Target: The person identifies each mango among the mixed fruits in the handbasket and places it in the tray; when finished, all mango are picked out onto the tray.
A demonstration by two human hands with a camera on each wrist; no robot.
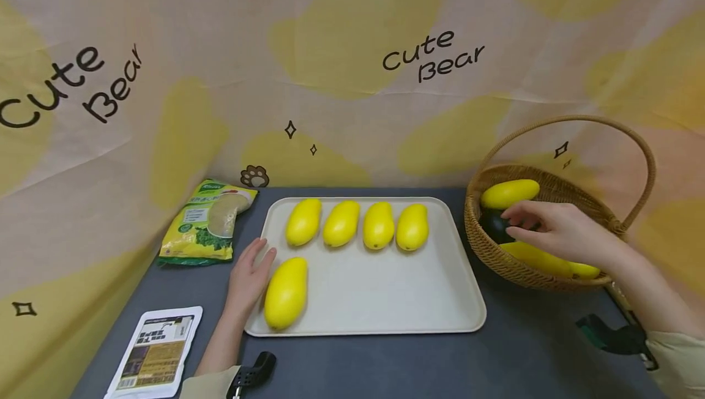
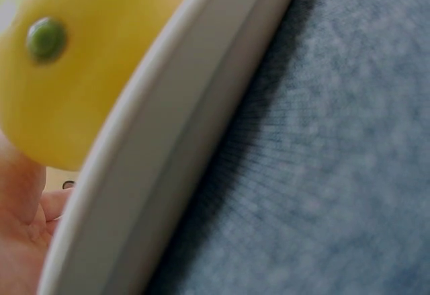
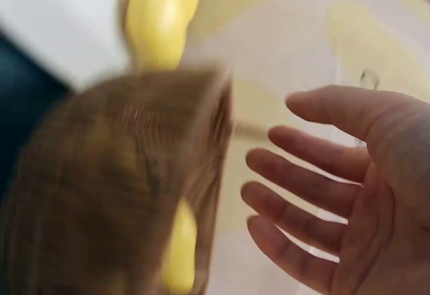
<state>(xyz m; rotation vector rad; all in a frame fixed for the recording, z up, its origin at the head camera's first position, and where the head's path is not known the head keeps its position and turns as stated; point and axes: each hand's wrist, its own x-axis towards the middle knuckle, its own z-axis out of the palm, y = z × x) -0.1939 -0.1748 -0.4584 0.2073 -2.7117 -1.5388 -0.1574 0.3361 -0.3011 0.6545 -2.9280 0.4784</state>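
Note:
On a pale tray (image 1: 385, 301) lie several yellow mangoes: a row along the back and one mango (image 1: 286, 294) at the front left. Beside that front mango my left hand (image 1: 248, 279) rests at the tray's left edge, fingers loosely spread and holding nothing. My right hand (image 1: 562, 231) hovers over a wicker basket (image 1: 512, 270) on the right. In the right wrist view its fingers are spread, with nothing in them. The basket holds a yellow fruit (image 1: 510, 194) at the back, a dark green round item (image 1: 494, 226), partly covered by my fingers, and more yellow fruit (image 1: 537, 258) in front.
A yellow-green food bag (image 1: 209, 223) lies left of the tray. Nearer me on the left is a flat white pouch (image 1: 160, 350) with a printed label. The basket's tall handle (image 1: 650, 166) arches above its right side. A patterned cloth (image 1: 341, 81) hangs behind the table.

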